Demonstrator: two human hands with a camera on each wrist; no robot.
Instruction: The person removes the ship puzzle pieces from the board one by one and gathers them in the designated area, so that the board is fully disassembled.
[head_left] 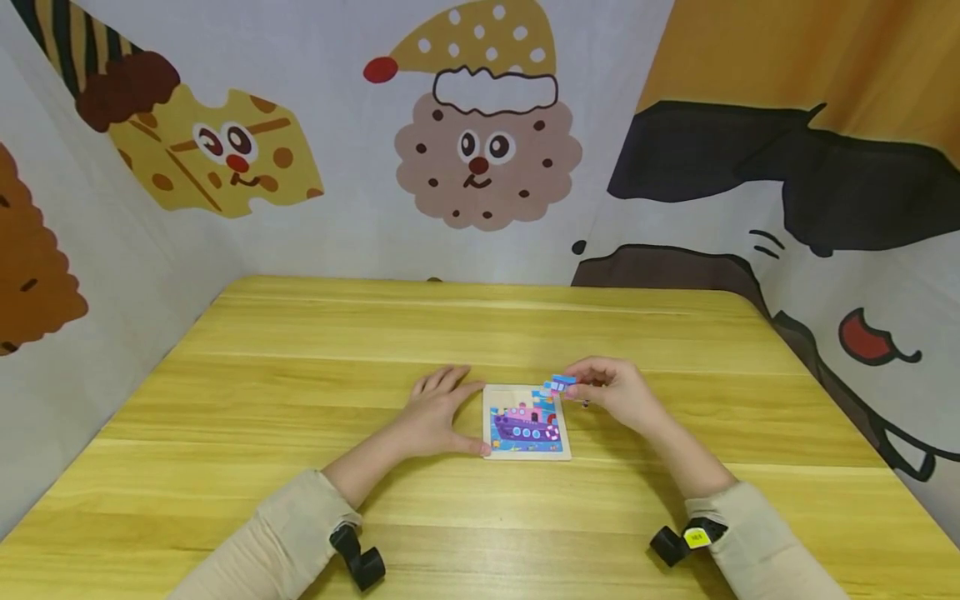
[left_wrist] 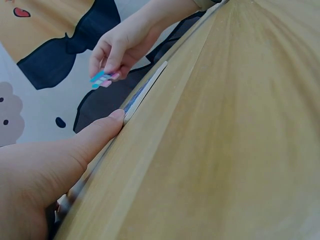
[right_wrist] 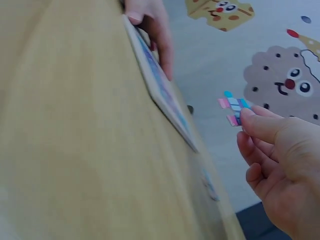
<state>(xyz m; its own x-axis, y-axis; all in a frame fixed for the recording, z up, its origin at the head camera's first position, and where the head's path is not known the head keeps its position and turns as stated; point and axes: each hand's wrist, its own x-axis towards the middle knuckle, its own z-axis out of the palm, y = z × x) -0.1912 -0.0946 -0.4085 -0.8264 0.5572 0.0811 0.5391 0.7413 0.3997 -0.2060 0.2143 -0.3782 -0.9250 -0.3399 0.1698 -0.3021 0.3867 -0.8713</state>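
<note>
A wooden-framed puzzle board (head_left: 525,456) is lying flat on the table (head_left: 480,533) and serving as the landmark, its picture showing a purple and pink ship, with pale wood showing bare towards its upper left. The person's left hand (head_left: 435,421) is resting at the left side of the board, fingers spread and loosely bent, the thumb touching the lower left corner and the index finger reaching to the upper left corner. The right hand (head_left: 621,396) is pinching a blue, pink and white puzzle piece (head_left: 560,383) between thumb and fingers, holding it raised over the board's upper right corner; whether a second piece is being held with it cannot be told. A blurred loose piece (right_wrist: 210,186) is lying on the table just beside the board's right edge, below the right hand. Beyond the board, a printed curtain (head_left: 337,250) is hanging, showing a cookie wearing a dotted cap.
</note>
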